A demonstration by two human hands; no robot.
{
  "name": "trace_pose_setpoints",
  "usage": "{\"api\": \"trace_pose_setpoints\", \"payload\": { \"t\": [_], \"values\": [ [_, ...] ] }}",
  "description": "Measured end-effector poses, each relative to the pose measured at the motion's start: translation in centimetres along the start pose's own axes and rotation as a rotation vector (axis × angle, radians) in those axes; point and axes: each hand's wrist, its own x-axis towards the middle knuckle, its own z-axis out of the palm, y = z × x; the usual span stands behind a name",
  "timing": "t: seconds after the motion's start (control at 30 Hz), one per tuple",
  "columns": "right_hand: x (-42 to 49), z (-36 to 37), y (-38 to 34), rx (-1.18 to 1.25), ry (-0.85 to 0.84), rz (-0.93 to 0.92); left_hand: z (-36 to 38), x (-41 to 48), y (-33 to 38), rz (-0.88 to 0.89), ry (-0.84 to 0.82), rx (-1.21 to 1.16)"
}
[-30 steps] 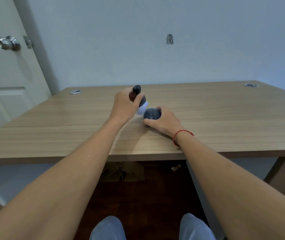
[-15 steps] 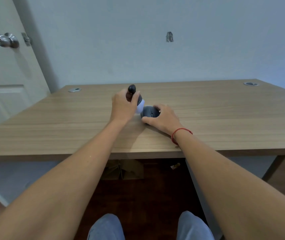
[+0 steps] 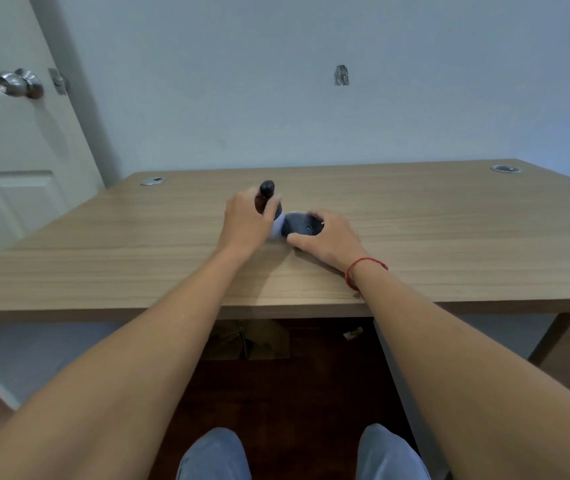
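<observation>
My left hand (image 3: 247, 223) grips a small dark bottle (image 3: 267, 194) with a rounded black cap and a pale lower part, standing upright near the middle of the wooden desk (image 3: 450, 230). Just to its right lies a dark grey computer mouse (image 3: 301, 225), and my right hand (image 3: 328, 239) holds it from the right, thumb at its near side and fingers curled over its far side. The bottle and mouse sit close together, almost touching. A red string bracelet circles my right wrist.
Two round metal cable grommets (image 3: 152, 181) (image 3: 506, 169) sit at the desk's far corners. A white door with a metal knob (image 3: 18, 83) stands at the left. A cardboard box (image 3: 249, 341) lies on the floor under the desk. My knees show at the bottom.
Both hands and their objects hold nearly the same place on the desk; the view has shifted slightly.
</observation>
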Motion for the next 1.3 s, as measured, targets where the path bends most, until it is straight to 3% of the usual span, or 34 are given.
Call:
{"api": "trace_pose_setpoints", "payload": {
  "t": [0.17, 0.33, 0.53, 0.77, 1.0, 1.3],
  "values": [
    [0.1, 0.0, 0.1, 0.026, 0.013, 0.01, 0.8, 0.2, 1.0, 0.002, -0.011, -0.078],
    [0.0, 0.0, 0.1, 0.051, 0.025, 0.007, 0.9, -0.2, -1.4, -0.01, -0.109, 0.162],
    [0.0, 0.0, 0.1, 0.043, 0.02, 0.0, -0.1, 1.1, 1.4, -0.051, 0.056, -0.072],
    [-0.2, -0.3, 0.0, 0.076, 0.011, 0.002, 0.9, -0.2, -1.8, -0.032, -0.1, 0.103],
    [-0.2, -0.2, -0.1, 0.095, 0.018, 0.027, 0.0, 1.3, 1.5, -0.041, 0.01, -0.084],
    [-0.1, -0.6, -0.1, 0.115, -0.026, 0.027, -1.0, 0.4, -1.9, -0.085, -0.129, 0.066]
  ]
}}
